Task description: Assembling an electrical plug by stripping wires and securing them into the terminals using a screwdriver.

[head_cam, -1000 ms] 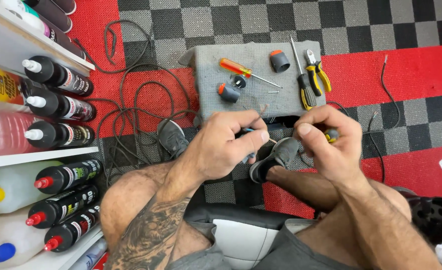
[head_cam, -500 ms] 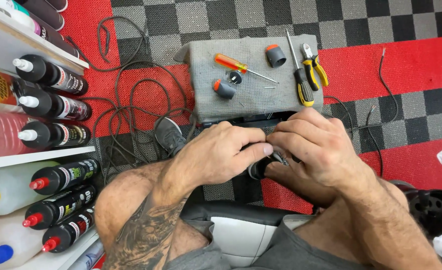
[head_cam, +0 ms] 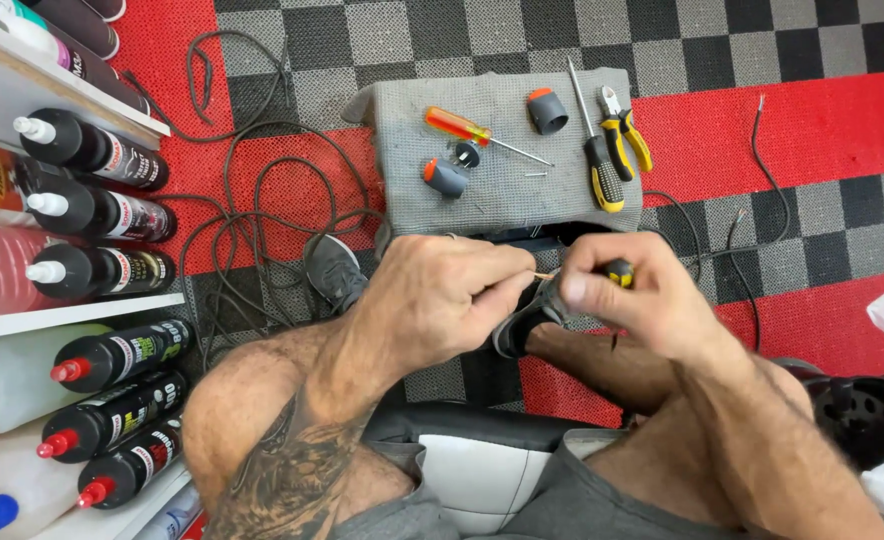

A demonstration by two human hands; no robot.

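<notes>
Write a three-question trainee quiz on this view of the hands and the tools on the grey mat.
1. True or false: the orange-handled screwdriver lies on the grey mat.
2. The right hand grips a tool with a handle that is: A) black and yellow, B) all red, C) white.
3. Fill in: the left hand pinches a thin ____ tip toward the right hand.

Key: 1 true; 2 A; 3 wire.
</notes>
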